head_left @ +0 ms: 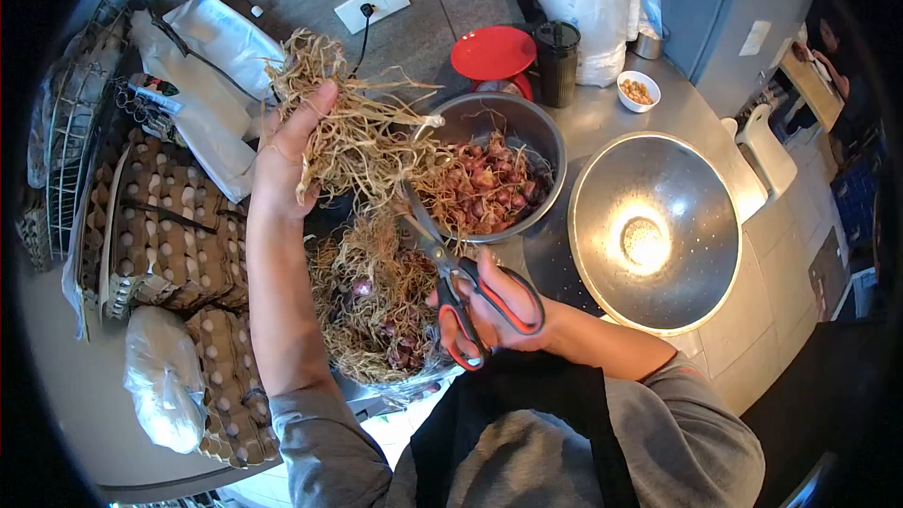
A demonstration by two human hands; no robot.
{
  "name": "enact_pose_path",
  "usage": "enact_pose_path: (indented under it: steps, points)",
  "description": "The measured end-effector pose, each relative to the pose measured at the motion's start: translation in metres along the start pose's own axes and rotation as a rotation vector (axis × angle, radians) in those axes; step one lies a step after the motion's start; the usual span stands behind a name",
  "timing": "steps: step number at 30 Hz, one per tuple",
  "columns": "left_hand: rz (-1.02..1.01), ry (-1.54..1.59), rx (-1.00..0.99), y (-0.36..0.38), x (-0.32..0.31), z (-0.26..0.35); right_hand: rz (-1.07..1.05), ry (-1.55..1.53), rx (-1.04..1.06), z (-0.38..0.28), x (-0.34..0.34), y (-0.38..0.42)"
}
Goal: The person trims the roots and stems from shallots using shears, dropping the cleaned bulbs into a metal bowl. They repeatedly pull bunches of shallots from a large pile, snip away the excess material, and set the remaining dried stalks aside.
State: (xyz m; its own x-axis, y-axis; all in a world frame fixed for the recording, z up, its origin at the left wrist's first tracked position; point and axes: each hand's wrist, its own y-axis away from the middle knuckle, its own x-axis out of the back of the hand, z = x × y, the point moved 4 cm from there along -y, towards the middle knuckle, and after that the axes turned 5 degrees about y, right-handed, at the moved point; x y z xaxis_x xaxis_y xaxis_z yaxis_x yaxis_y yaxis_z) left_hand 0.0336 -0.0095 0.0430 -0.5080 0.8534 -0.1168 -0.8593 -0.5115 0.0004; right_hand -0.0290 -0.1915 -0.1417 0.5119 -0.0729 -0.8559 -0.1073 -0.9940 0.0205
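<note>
My left hand [287,146] is raised, its fingers closed round a bunch of dry shallot stalks and roots [353,136]. Loose strands stick out toward the right. In my right hand [503,306] are scissors [435,243] with black and red handles spread apart, the blades pointing up at the underside of the bunch. Behind the blades, a steel bowl [557,146] holds reddish shallots [494,183] with short ends. Below my left hand lies a heap of shallots with long dry stalks [362,315], on clear plastic at its lower edge.
To the right stands a big steel colander [724,226]. Behind are a red plate [494,52], a dark tumbler [558,66], a white plastic bag [588,14] and a small white bowl [639,91]. Egg trays [174,226] are stacked at left. A person [832,56] is at far right.
</note>
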Motion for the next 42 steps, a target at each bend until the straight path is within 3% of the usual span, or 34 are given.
enact_pose_path:
  steps: [5,11,13,16,21,27,29,33,35,38,40,42]
  points:
    - [-0.013,-0.028,-0.044,0.005,-0.004,-0.002,0.148,-0.126,0.121,-0.006,-0.001,-0.009]
    - [0.016,-0.028,-0.013,-0.012,0.005,0.0,0.331,0.059,0.131,-0.004,0.018,0.002]
    - [0.134,-0.144,0.015,-0.002,-0.002,0.013,0.243,0.105,0.091,-0.001,0.022,0.013]
    - [0.059,-0.057,-0.099,-0.021,0.009,0.011,0.211,0.133,-0.049,0.006,0.028,0.033]
    - [-0.014,0.005,-0.146,-0.026,0.032,0.02,0.194,0.196,-0.027,0.006,0.022,0.048]
    - [0.14,-0.126,-0.457,0.02,0.122,0.052,0.304,0.177,0.015,0.001,0.05,0.061]
    - [-0.221,-0.536,-0.999,0.042,0.143,0.061,0.321,0.185,0.063,-0.006,0.048,0.06]
    - [0.224,-0.243,-0.854,0.075,0.235,0.066,0.315,0.193,0.153,-0.017,0.04,0.052]
    - [0.458,0.08,-0.637,0.095,0.272,0.051,0.353,0.215,0.179,-0.02,0.039,0.05]
    - [0.495,0.301,-0.424,0.115,0.321,0.002,0.395,0.261,0.17,-0.022,0.04,0.049]
    - [0.522,0.137,-0.438,0.13,0.311,-0.035,0.408,0.312,0.137,-0.024,0.042,0.048]
    - [0.736,0.233,-0.062,0.147,0.314,-0.078,0.406,0.295,0.132,-0.023,0.038,0.043]
